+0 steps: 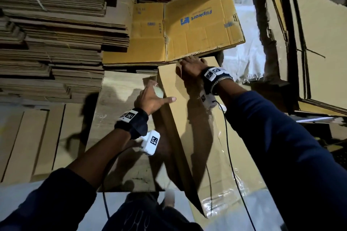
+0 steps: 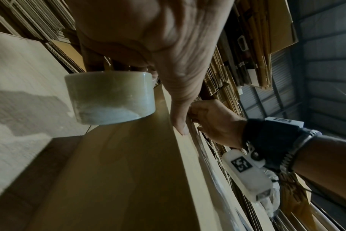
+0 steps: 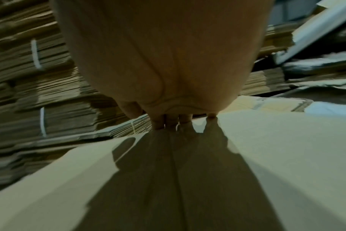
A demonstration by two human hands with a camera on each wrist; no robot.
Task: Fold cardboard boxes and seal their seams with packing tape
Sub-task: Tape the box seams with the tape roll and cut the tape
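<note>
A long brown cardboard box (image 1: 189, 114) stands in front of me, its top face running away from me. My left hand (image 1: 150, 95) grips a roll of clear packing tape (image 1: 158, 91) beside the box's left top edge, its thumb stretched onto the top face. In the left wrist view the tape roll (image 2: 109, 96) hangs under the palm of my left hand (image 2: 158, 39), above the box (image 2: 128, 156). My right hand (image 1: 191, 67) presses its fingertips (image 3: 168, 123) on the far end of the box (image 3: 267, 156). Shiny clear tape (image 1: 216, 137) lies along the top.
Tall stacks of flat cardboard (image 1: 56, 33) fill the left and back. A flattened yellow printed box (image 1: 197, 24) lies just beyond the long box. Large cardboard sheets (image 1: 319, 43) lean at the right, next to a white sack (image 1: 244, 43). More flat sheets (image 1: 37, 137) lie at the left.
</note>
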